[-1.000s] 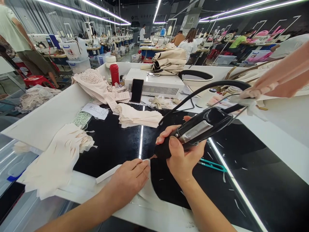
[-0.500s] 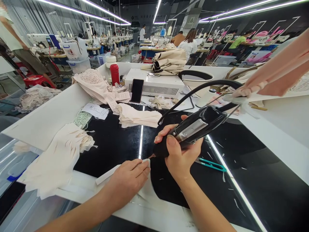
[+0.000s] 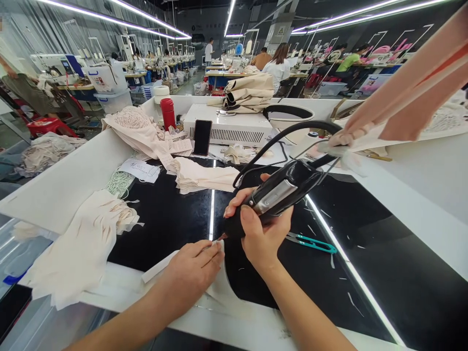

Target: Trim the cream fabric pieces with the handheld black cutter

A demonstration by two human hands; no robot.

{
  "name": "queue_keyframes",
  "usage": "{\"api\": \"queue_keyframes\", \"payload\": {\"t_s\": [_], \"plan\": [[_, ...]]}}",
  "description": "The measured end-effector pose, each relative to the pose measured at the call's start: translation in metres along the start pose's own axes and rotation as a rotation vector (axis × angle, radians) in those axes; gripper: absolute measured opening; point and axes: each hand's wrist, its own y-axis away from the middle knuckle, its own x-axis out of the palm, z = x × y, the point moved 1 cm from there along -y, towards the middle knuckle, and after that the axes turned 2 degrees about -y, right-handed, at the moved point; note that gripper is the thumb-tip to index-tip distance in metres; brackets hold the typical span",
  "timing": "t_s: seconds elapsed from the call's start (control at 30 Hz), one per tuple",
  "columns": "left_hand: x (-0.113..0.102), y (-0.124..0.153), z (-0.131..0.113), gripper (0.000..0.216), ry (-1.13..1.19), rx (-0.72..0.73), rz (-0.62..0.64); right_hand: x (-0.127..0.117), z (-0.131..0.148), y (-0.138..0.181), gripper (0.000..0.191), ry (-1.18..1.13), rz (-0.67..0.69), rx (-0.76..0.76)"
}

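Note:
My right hand is wrapped round a black corded hand tool with a shiny metal plate on its side. The tool slants down to the left. Its narrow tip is close to the edge of a cream fabric piece near the front of the black work surface; whether it touches cannot be told. My left hand presses that fabric down, fingers close together and bent over its edge, covering much of it. Right of the tool lie teal thread snips.
Cut fabric stacks lie at the back, with a larger heap at left. Behind stand a phone, a red bottle and a white vented box. A thick cable and hanging pink cloth trail from the tool.
The view has shifted slightly left-to-right, so things sit a little further left. My right hand and the tool have shifted slightly left in view; my left hand keeps its hold on the fabric.

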Motion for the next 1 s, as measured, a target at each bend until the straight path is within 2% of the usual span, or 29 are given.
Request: {"api": "queue_keyframes", "payload": {"t_s": [0.33, 0.53, 0.67, 0.83, 1.0], "plan": [[0.007, 0.006, 0.002, 0.028, 0.028, -0.012, 0.079, 0.001, 0.001, -0.001, 0.033, 0.050, 0.000, 0.029], [-0.005, 0.012, 0.025, 0.029, 0.009, -0.073, 0.118, -0.009, 0.023, -0.009, 0.048, 0.103, -0.014, 0.067], [-0.016, 0.019, 0.036, 0.031, -0.088, -0.129, 0.092, -0.020, 0.039, -0.001, 0.043, 0.120, -0.015, 0.070], [-0.032, 0.020, 0.018, 0.026, 0.021, -0.061, 0.038, -0.027, 0.050, 0.019, 0.050, 0.048, -0.014, 0.101], [-0.029, 0.020, -0.003, 0.021, 0.129, 0.094, 0.021, -0.025, 0.055, 0.029, 0.052, -0.015, 0.022, 0.113]]}}
